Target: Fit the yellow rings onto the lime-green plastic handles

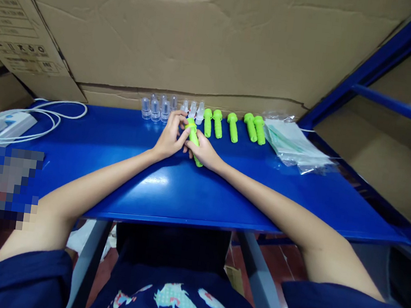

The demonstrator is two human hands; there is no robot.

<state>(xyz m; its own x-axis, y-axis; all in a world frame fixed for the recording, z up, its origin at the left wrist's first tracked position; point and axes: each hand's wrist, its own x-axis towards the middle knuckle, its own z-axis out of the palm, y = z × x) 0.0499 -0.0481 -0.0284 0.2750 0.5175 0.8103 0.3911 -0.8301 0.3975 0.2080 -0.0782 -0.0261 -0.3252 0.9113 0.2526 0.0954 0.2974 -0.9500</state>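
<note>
A bright green plastic tube [193, 136] lies between both hands near the middle of the blue table [186, 191]. My right hand [204, 152] is wrapped round its lower part. My left hand [170, 137] pinches its upper end with the fingertips. Just behind my hands stands a row of several more green tubes [233, 126]. Several small clear plastic caps [156, 108] stand to the left of that row, by the cardboard wall.
A stack of clear bags holding pale green sheets [292, 144] lies at the right. A white charger and coiled white cable [14, 123] sit at the far left. Cardboard boxes [190, 37] wall the back. A blue metal frame [385, 96] rises on the right.
</note>
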